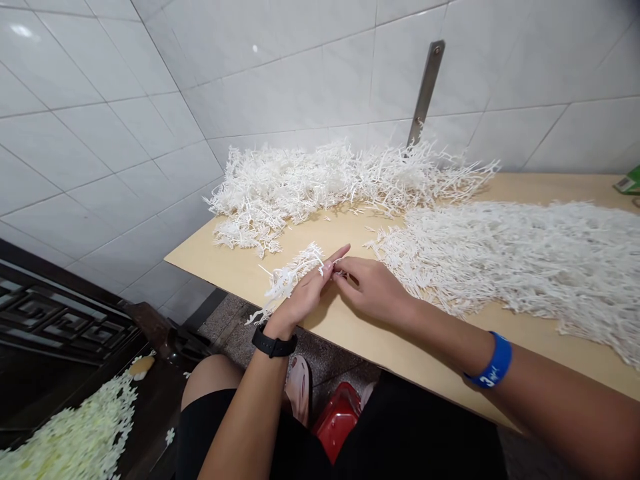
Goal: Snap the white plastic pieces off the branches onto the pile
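Observation:
My left hand (309, 292), wearing a black wristband, is closed on a white branched plastic sprig (287, 277) whose thin twigs stick out beyond the hand over the table's front edge. My right hand (375, 288) pinches at the left thumb tip, its fingertips around a small thin white piece that is mostly hidden. A blue band circles the right forearm. Just behind the hands lies a loose heap of white branched sprigs (320, 180). To the right spreads a flatter, denser pile of white sprigs (525, 247).
The tan tabletop (200, 257) meets a tiled wall with a metal bracket (427, 93). A green packet (629, 183) is at the far right. Below are a red plastic container (340, 420) and a slipper (299, 387). Pale yellow-green flower pieces (75, 433) lie on a dark wooden seat, left.

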Available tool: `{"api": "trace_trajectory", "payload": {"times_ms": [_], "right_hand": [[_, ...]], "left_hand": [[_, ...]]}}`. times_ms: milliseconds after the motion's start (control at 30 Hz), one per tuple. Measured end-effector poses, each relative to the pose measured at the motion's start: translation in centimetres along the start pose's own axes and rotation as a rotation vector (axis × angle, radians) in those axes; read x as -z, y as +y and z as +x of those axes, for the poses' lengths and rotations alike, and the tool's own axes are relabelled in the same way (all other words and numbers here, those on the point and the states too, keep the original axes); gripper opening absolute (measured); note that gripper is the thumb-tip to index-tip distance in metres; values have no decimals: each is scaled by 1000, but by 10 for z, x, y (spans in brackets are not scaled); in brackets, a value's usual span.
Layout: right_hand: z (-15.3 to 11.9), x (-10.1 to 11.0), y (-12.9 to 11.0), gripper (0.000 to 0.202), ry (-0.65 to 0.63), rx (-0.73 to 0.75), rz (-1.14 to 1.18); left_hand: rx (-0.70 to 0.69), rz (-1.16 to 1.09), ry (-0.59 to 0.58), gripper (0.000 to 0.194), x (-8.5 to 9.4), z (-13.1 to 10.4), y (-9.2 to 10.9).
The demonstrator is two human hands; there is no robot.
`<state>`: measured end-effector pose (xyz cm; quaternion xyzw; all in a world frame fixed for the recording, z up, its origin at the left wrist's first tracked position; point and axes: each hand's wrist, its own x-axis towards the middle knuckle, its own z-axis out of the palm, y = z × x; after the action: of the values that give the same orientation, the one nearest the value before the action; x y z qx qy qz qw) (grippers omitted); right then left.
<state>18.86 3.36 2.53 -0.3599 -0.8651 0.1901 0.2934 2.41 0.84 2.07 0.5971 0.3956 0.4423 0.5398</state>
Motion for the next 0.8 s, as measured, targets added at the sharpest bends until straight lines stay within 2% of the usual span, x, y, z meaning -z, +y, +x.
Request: {"api": "trace_trajectory", "payload": {"times_ms": [133, 200, 433, 567, 700, 800], "right_hand": [[-1, 0, 3, 29, -45, 11, 56], [0, 1, 1, 28, -60, 6, 124], [2, -5, -2, 35, -99, -123, 411], [3, -10, 2, 29, -112, -11, 471], [1, -8, 0, 32, -130, -3, 344], [-1, -7, -5, 31, -110, -28, 276]], "left_hand": [[-19, -140, 141, 52, 4, 0, -6], [-14, -170, 175, 51, 5, 0, -8], [-8, -131, 10, 51, 1, 2, -6], [4, -96, -27, 54, 0, 1, -5], [-5, -109, 99, 50, 1, -1, -4], [-59, 16, 226, 48, 1, 1, -8]]}}
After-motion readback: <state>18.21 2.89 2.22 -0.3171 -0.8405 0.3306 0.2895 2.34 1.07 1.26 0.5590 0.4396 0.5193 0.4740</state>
